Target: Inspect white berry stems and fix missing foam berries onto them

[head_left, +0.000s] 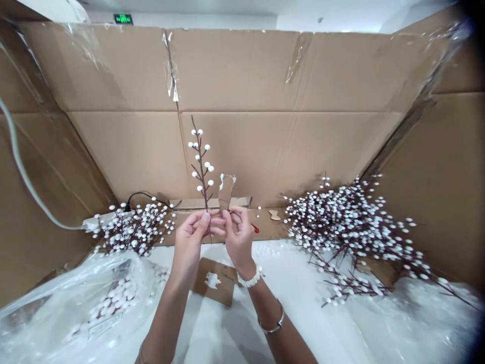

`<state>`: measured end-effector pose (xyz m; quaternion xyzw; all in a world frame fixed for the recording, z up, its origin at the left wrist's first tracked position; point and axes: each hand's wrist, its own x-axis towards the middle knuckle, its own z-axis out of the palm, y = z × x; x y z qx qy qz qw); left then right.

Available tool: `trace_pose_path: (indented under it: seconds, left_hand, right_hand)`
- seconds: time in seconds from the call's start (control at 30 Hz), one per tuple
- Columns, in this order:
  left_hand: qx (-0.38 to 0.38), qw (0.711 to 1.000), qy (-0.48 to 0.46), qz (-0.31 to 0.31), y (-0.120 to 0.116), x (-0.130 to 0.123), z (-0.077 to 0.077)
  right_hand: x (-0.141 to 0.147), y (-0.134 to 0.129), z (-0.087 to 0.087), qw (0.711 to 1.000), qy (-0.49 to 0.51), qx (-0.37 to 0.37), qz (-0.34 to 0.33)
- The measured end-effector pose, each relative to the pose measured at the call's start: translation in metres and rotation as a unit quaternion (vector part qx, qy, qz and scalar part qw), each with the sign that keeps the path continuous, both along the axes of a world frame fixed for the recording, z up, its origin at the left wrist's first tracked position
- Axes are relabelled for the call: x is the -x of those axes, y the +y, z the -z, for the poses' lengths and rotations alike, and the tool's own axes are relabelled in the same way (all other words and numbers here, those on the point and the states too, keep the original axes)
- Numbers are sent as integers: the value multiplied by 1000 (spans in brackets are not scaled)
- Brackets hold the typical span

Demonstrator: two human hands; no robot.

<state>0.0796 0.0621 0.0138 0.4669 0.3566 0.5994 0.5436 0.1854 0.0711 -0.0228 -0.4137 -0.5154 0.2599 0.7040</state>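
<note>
Screening the sides, tall cardboard walls (pixel 242 71) probably keep things on the worktop (pixel 299 283). The large heap of white-berried branches (pixel 341 217) lies to the right and a smaller bunch (pixel 132 227) to the left, perhaps for easy reach. The left hand (pixel 191 235) has its fingers closed on the lower stem of a berry sprig (pixel 202 172), whose berries rise above them, likely to spare them from pressing. Just beside it, the right hand (pixel 239 237) pinches a narrow cardboard strip (pixel 226 190) by its base.
</note>
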Motion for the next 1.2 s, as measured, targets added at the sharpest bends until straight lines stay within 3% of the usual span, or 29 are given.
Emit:
trace_pose_path:
  seconds: [0.53,1.2]
  left_hand:
    - [10,999,-30,39,-6,-4,-4]
    - [2,999,-22,44,-6,-3,-2]
  right_hand:
    - [5,4,13,985,-95,-122,78]
    - [3,8,17,976,-117,-133,127]
